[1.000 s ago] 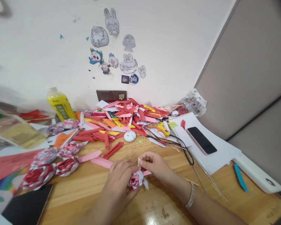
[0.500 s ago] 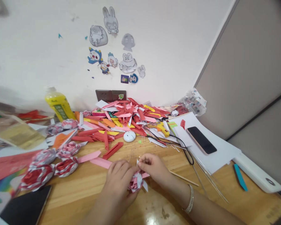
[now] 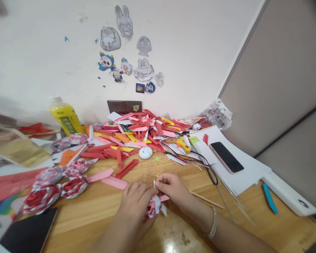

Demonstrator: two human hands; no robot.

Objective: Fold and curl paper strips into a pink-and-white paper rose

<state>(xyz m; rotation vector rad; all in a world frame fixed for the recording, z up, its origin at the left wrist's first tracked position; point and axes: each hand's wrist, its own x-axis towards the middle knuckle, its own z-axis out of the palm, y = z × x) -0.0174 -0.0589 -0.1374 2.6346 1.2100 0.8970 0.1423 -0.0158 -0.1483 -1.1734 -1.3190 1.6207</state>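
- Where the two hands meet, low at centre, one flower, pink and white paper, held just above the table.
- Left hand: clamped on the flower's left side, fingers over the top, thumb beneath.
- Right hand: thumb and forefinger together on a white flap at the flower's upper edge; bracelet on the wrist.
- Two pink strips, left of the hands, one end close to the left hand's fingers.
- Pile of folded paper, red, pink, orange, yellow and white, heaped against the wall below the socket.
- White case, oval, at the pile's front edge.
- Glue gun, yellow, at the pile's right, black cord beside it.
- Phone, screen dark, lying on white sheets.
- Stick, thin, just beyond the right forearm.
- Red-and-white flower, at left, among others, near a dark tablet.
- Bottle, yellow, behind them, tilted in view.
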